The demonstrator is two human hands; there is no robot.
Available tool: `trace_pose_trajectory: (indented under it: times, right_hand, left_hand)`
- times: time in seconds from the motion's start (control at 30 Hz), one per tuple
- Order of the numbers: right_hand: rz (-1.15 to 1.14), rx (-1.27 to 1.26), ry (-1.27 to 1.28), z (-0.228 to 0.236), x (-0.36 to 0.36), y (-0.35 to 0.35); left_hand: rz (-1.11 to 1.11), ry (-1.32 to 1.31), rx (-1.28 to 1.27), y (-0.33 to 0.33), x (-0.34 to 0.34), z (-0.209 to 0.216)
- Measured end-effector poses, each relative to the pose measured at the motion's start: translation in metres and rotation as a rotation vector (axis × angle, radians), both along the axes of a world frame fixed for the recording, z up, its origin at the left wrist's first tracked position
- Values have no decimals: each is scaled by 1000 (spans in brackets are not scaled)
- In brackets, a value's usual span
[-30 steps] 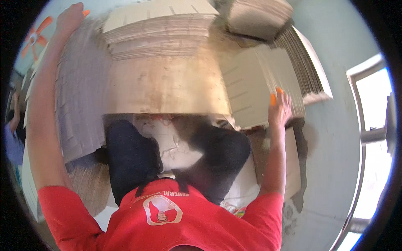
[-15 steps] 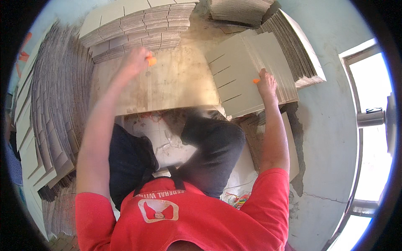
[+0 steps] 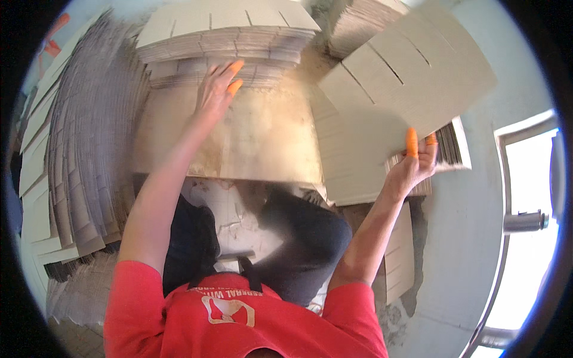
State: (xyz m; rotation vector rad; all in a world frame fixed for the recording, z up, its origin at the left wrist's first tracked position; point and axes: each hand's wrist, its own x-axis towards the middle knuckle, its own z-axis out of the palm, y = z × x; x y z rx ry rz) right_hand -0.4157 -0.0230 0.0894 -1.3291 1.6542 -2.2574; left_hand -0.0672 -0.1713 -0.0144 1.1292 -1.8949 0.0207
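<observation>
My right hand (image 3: pixel 413 166) pinches the lower edge of a slotted cardboard sheet (image 3: pixel 412 77), which is raised and tilted over a stack of similar sheets (image 3: pixel 352 161) at the right. Orange finger covers are on its thumb and a finger. Held over the far part of a wooden board (image 3: pixel 227 146), my left hand (image 3: pixel 216 90) is empty. Its fingers are apart, with orange covers on two tips. Just beyond it rises a pile of slotted cardboard pieces (image 3: pixel 227 39).
A long row of cardboard pieces (image 3: pixel 89 131) stands along the left side. More cardboard stacks (image 3: pixel 364 24) are at the far right. Below the right-hand stack another slotted sheet (image 3: pixel 399 256) leans near the wall. A bright window (image 3: pixel 534 179) is at the right edge.
My right hand has lifted a cardboard sheet off the right stack and tilted it up. My left hand has moved slightly right and its fingers have spread. The view has shifted.
</observation>
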Motion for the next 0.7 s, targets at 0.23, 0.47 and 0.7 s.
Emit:
trace_pose_trajectory:
  times: [0.23,0.47,0.7]
  right_hand:
    - [399,19,-281,-42,34,-52]
    - [171,168,-78,-60,25,-70]
    - [330,436,-325,-47,56,-62]
  left_hand:
    - [98,-272,-296,-96,-9,67]
    - [152,-667,127,-143,-33,77]
    - [46,-260,-58,-180,-17,57]
